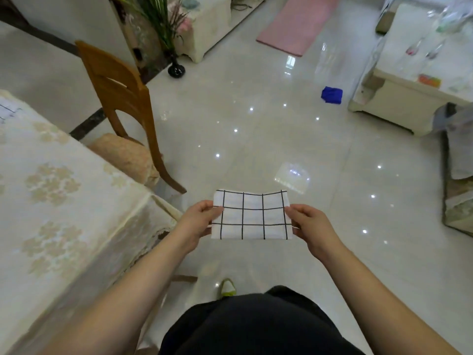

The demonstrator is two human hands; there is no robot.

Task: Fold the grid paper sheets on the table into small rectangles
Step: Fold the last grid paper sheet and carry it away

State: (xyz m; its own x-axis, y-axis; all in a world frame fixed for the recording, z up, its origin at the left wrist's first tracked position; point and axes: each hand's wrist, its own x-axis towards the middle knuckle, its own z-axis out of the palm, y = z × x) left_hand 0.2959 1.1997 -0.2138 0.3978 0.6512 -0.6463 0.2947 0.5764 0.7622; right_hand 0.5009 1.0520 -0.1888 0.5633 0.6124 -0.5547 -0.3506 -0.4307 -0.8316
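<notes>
Folded grid paper held in the air between two hands.

The left hand pinches the left edge of the grid paper, the right hand pinches its right edge, above the floor, beside the tabletop.

White black-gridded sheet, folded rectangle, held midair above floor

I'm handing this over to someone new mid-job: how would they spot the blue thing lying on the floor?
Start at the cream cabinet on the right side of the room, across the glossy pale tiled floor. Just left of its near corner lies a small crumpled blue cloth, flat on the tiles. It is the only vivid blue item in view, unlike the larger pink mat farther back.
</notes>
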